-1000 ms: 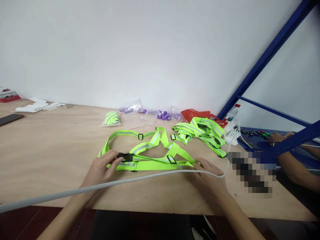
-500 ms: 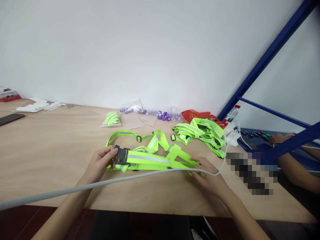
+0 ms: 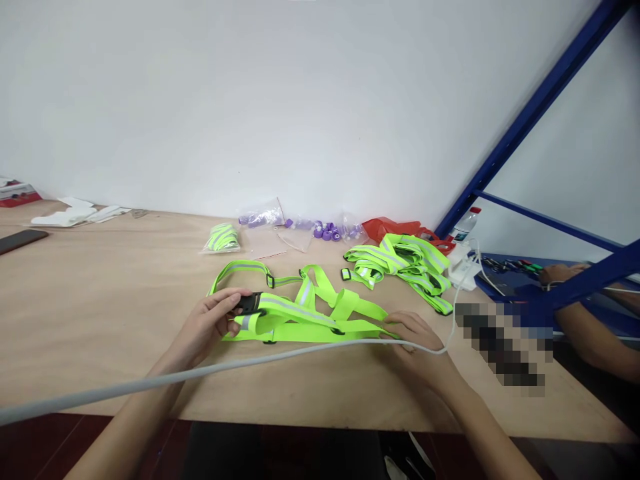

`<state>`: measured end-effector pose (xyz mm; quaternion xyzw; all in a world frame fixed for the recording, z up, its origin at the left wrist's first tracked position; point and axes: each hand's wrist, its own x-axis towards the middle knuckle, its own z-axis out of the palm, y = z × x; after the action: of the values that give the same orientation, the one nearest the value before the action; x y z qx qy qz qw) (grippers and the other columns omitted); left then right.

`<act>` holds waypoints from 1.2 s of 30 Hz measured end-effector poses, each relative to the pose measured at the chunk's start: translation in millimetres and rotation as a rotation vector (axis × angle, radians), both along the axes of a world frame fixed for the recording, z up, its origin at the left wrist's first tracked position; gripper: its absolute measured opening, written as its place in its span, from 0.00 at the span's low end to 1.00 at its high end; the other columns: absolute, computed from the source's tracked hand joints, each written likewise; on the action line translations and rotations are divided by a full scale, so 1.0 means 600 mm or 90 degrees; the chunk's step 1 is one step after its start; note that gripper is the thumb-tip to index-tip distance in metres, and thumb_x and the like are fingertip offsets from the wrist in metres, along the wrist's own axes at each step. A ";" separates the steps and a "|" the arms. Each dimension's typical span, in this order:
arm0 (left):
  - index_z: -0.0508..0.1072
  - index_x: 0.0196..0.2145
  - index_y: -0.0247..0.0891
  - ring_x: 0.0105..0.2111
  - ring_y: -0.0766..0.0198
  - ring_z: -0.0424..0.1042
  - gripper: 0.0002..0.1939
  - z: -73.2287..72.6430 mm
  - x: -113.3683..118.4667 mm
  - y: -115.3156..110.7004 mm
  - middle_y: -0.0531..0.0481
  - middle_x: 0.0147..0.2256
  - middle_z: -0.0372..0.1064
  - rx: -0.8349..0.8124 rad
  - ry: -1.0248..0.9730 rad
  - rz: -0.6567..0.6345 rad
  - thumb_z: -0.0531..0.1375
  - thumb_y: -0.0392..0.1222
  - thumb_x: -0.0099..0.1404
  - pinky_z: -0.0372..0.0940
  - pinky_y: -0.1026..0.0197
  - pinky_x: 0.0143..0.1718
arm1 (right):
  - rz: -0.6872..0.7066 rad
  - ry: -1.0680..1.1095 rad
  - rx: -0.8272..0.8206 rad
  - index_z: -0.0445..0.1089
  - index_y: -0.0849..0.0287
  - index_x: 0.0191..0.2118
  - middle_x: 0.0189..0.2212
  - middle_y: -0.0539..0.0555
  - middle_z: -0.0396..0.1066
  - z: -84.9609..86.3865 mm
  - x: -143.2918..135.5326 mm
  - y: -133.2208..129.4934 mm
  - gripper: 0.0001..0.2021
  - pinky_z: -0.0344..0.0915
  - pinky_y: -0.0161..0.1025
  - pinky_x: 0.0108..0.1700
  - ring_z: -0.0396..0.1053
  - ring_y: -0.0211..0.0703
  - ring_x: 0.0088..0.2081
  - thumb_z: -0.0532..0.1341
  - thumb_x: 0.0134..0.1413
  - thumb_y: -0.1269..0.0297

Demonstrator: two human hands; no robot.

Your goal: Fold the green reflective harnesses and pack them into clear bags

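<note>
Head view shows my left hand (image 3: 207, 325) closed around the black buckle (image 3: 249, 304) at the left end of a neon-yellow reflective strap vest (image 3: 305, 313), thumb on top. My right hand (image 3: 417, 347) lies flatter, fingers pinched on the strap's right end near the worktop (image 3: 100, 300) edge. The vest lies between the hands, its long axis running left to right across me, and each hand has one end. A grey cable (image 3: 250, 363) crosses in front of both wrists.

Behind it, to the right, sits a pile of more reflective straps (image 3: 400, 263). One clear bag (image 3: 223, 237) holds a folded yellow strap; another clear bag (image 3: 260, 216) near the wall holds purple pieces, with loose purple caps (image 3: 327, 232) just beside it. Another person's arm (image 3: 595, 337) rests at far right, well apart from mine.
</note>
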<state>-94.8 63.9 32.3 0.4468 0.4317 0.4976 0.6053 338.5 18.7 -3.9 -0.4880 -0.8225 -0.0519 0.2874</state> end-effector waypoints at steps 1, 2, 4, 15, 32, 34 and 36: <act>0.79 0.45 0.37 0.24 0.69 0.69 0.22 -0.004 -0.004 -0.001 0.45 0.39 0.75 0.026 -0.005 -0.026 0.71 0.52 0.56 0.68 0.67 0.23 | 0.001 0.013 -0.015 0.78 0.51 0.38 0.40 0.58 0.78 0.002 0.000 -0.001 0.11 0.73 0.53 0.48 0.75 0.53 0.46 0.56 0.64 0.63; 0.79 0.48 0.39 0.27 0.66 0.71 0.25 -0.007 -0.007 -0.001 0.43 0.43 0.75 0.053 -0.001 -0.051 0.72 0.51 0.55 0.71 0.64 0.27 | 0.003 0.024 -0.030 0.77 0.51 0.38 0.42 0.58 0.78 0.004 0.000 -0.002 0.11 0.73 0.52 0.48 0.75 0.53 0.46 0.56 0.64 0.63; 0.77 0.52 0.43 0.32 0.62 0.75 0.29 -0.011 -0.011 -0.003 0.44 0.46 0.76 0.097 0.035 -0.081 0.74 0.48 0.53 0.74 0.60 0.35 | 0.003 0.037 -0.054 0.76 0.52 0.39 0.45 0.59 0.77 0.007 0.001 -0.004 0.10 0.74 0.52 0.49 0.75 0.53 0.49 0.56 0.65 0.62; 0.79 0.42 0.43 0.41 0.53 0.74 0.15 0.012 0.005 0.003 0.46 0.42 0.76 0.231 0.219 -0.004 0.68 0.53 0.61 0.72 0.56 0.39 | -0.033 0.068 -0.062 0.74 0.53 0.41 0.48 0.60 0.76 0.003 -0.005 -0.002 0.09 0.72 0.53 0.52 0.74 0.54 0.51 0.56 0.65 0.60; 0.83 0.40 0.39 0.38 0.56 0.77 0.10 0.069 0.088 0.002 0.45 0.39 0.80 0.368 0.213 -0.011 0.67 0.44 0.61 0.73 0.58 0.38 | 0.011 -0.056 0.047 0.68 0.54 0.56 0.50 0.60 0.77 -0.011 -0.156 -0.034 0.18 0.64 0.58 0.58 0.72 0.58 0.52 0.61 0.62 0.61; 0.84 0.39 0.39 0.35 0.58 0.75 0.09 0.081 0.087 0.007 0.46 0.36 0.80 0.413 0.267 -0.005 0.66 0.43 0.62 0.70 0.60 0.35 | 0.002 -0.053 0.014 0.72 0.53 0.49 0.42 0.56 0.79 -0.008 -0.149 -0.025 0.11 0.63 0.57 0.57 0.74 0.53 0.45 0.57 0.64 0.66; 0.84 0.40 0.40 0.30 0.61 0.72 0.09 0.094 0.084 0.012 0.47 0.33 0.78 0.442 0.317 -0.002 0.66 0.44 0.63 0.66 0.61 0.31 | -0.022 -0.028 -0.003 0.74 0.53 0.41 0.35 0.54 0.79 -0.004 -0.132 -0.013 0.10 0.66 0.53 0.51 0.74 0.50 0.39 0.54 0.66 0.68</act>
<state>-44.7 70.9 89.0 0.7312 0.3709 0.4896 0.2969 259.5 10.9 -6.5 -0.5015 -0.8203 -0.0653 0.2670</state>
